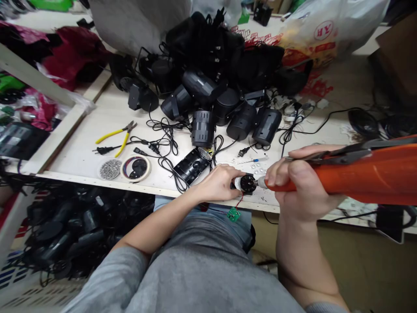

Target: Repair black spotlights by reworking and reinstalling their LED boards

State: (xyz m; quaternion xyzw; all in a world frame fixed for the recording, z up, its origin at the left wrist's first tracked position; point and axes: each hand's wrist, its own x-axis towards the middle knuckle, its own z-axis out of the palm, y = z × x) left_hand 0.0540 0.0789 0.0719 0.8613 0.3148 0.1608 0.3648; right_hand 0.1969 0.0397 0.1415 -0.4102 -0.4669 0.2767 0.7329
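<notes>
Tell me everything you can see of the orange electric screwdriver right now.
The orange electric screwdriver looks like smooth plastic, with a dark lever along its top. It lies nearly level, entering from the right edge, tip pointing left. The right hand grips its front end. Its pale tip meets the small round black part that the left hand holds at the table's near edge.

Yellow pliers (117,135), tape roll (135,168), black lamp housings (224,104)

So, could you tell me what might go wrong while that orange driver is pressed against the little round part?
The left hand pinches the small round part at the table edge; the orange driver in the right hand could slip toward the fingers. The green circuit board dangles on thin wires and might tear loose.
</notes>
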